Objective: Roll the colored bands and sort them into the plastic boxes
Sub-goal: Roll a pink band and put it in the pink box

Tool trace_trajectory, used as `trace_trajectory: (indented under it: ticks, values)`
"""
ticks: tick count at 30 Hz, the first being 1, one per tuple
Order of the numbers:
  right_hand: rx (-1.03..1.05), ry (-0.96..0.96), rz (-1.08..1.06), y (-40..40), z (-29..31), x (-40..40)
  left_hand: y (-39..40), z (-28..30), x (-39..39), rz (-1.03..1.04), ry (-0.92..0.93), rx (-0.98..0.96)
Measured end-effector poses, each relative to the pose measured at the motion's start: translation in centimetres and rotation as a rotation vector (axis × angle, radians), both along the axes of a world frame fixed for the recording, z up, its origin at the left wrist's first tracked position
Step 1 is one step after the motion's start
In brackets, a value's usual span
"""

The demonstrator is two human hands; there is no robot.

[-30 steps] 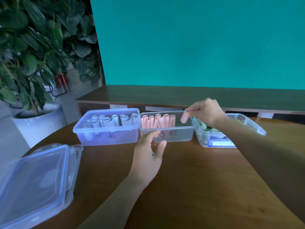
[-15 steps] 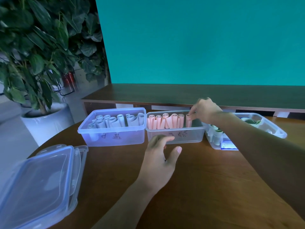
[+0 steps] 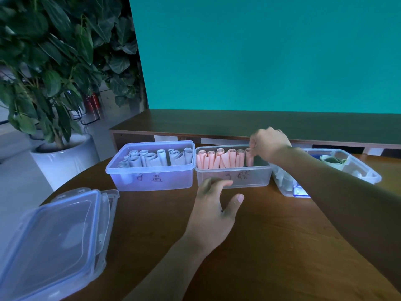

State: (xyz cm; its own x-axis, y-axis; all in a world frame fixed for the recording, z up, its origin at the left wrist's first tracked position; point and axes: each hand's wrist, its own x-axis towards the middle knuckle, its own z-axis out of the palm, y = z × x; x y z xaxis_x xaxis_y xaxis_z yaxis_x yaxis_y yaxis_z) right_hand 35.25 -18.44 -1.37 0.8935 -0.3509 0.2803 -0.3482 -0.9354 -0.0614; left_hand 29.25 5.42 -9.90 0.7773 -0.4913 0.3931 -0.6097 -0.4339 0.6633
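Three clear plastic boxes stand in a row on the round wooden table point(image 3: 271, 246). The left box point(image 3: 152, 179) holds several rolled pale blue bands point(image 3: 156, 158). Several rolled pink bands point(image 3: 219, 159) stand in the middle box point(image 3: 249, 179). My right hand point(image 3: 268, 144) reaches into that box and pinches the rightmost pink roll point(image 3: 249, 158). My left hand point(image 3: 214, 203) rests with relaxed fingers against the middle box's front wall. The right box point(image 3: 366, 172) holds green bands point(image 3: 332, 160); my right forearm hides part of it.
Stacked clear lids point(image 3: 54, 240) lie at the table's front left edge. A potted plant in a white pot point(image 3: 60, 159) stands on the floor to the left. A dark wooden bench point(image 3: 238, 124) runs behind the boxes under a teal wall.
My right hand has gone down from the middle box's right rim into the box, setting a pink roll at the end of the row. The left hand stayed at the box front.
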Motion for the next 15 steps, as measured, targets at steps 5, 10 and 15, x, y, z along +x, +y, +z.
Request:
trace_trajectory:
  ticks: [5,10,15]
  values:
    - [-0.135,0.029,-0.056,-0.1,0.1,0.3,0.0,-0.1,0.1,-0.008,0.004,0.004]
    - [-0.08,0.037,-0.021,0.0,0.0,-0.2,0.0,-0.1,0.2,-0.01,0.008,0.017]
    - [-0.029,0.048,0.018,0.2,0.2,-0.9,0.0,-0.1,0.2,-0.01,0.005,0.005]
